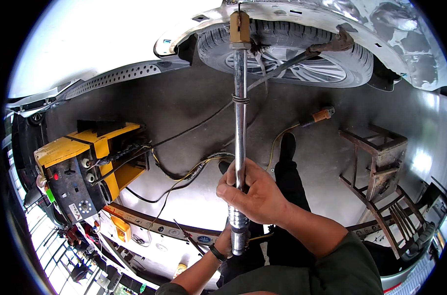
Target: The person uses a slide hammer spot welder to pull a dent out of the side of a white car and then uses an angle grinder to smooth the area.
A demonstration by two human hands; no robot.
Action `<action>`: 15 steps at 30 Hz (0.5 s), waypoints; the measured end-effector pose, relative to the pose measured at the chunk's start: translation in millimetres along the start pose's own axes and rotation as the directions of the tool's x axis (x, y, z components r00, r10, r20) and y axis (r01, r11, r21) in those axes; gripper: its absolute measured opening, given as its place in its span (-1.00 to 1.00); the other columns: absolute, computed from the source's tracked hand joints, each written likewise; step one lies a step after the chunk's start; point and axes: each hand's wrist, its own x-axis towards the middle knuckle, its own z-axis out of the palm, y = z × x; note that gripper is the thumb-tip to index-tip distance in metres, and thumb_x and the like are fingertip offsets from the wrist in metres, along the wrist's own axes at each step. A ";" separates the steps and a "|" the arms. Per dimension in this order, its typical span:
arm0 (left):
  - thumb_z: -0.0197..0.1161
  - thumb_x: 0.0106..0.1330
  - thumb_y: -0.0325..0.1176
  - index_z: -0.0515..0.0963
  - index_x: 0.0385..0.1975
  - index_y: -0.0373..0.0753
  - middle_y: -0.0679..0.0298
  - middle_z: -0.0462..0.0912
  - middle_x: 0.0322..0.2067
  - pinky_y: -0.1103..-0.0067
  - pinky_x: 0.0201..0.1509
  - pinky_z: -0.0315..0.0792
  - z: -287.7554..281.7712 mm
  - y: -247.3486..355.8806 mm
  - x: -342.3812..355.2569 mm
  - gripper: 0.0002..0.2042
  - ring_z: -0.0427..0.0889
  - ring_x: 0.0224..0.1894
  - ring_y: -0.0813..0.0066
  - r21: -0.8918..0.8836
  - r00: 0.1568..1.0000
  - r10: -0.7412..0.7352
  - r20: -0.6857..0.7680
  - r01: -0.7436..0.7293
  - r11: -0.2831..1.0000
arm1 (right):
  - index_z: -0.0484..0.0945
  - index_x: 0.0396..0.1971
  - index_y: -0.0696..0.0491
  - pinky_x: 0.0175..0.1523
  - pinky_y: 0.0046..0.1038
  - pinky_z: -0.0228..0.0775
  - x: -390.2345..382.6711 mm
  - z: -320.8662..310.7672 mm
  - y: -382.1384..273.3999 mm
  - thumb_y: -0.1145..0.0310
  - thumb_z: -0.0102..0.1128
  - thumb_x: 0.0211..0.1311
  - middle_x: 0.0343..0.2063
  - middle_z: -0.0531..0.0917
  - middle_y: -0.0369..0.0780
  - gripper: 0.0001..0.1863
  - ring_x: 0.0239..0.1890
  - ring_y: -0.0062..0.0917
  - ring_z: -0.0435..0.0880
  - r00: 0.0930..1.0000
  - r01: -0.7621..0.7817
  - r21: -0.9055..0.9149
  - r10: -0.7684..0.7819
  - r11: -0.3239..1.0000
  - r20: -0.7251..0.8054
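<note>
Your right hand [255, 191] is wrapped around the long silver metal rod [240, 123], which stands before you, above the floor [184, 93]. Your left hand [226, 243] is at the rod's ribbed lower end, mostly hidden behind it; you cannot tell how its fingers close. The brass-coloured metal block [240, 29] at the rod's far end overlaps the edge of the white car body [110, 39]; whether they touch is unclear. For moving, your open room is the grey floor either side of your legs, bounded at its left by the yellow-and-black box-shaped machine [86, 145] and at its right by the dark brown stool-like frame [388, 162]. Black cables [194, 125] cross the floor's left half. The machine's dark panel bears a small white printed label [75, 211]; a round blue sticker [203, 240] marks the curved white strip [159, 227] near your left wrist.
</note>
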 end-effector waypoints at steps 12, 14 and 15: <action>0.02 0.45 0.00 0.38 0.00 -0.13 0.21 0.63 -0.40 0.55 -0.42 0.58 -3.6 4.4 -4.5 -0.65 0.66 -0.46 0.42 0.004 0.999 -0.039 0.013 0.039 0.999 | 0.39 -0.35 0.06 -0.22 -0.41 0.36 -0.4 -0.2 -4.0 0.11 0.19 0.36 -0.42 0.41 -0.26 -0.68 -0.38 -0.59 0.44 1.000 0.018 0.075 -0.017 0.997 -0.013; 0.07 0.41 0.02 0.45 -0.02 -0.17 0.18 0.66 -0.34 0.52 -0.37 0.62 -13.8 4.0 -3.4 -0.61 0.69 -0.42 0.40 0.004 0.997 -0.051 0.061 0.051 0.999 | 0.40 -0.37 0.06 -0.25 -0.42 0.37 -0.1 2.6 -3.1 0.10 0.19 0.36 -0.43 0.42 -0.26 -0.67 -0.39 -0.59 0.45 0.999 0.054 0.082 -0.053 0.995 -0.012; 0.11 0.38 0.04 0.52 -0.04 -0.21 0.16 0.69 -0.28 0.49 -0.32 0.66 -14.0 5.7 -3.3 -0.58 0.73 -0.38 0.38 0.005 0.992 -0.063 0.110 0.063 0.998 | 0.41 -0.39 0.06 -0.29 -0.45 0.37 -0.1 4.5 -3.3 0.10 0.20 0.35 -0.46 0.44 -0.27 -0.67 -0.43 -0.60 0.46 0.998 0.039 0.088 -0.035 0.995 -0.043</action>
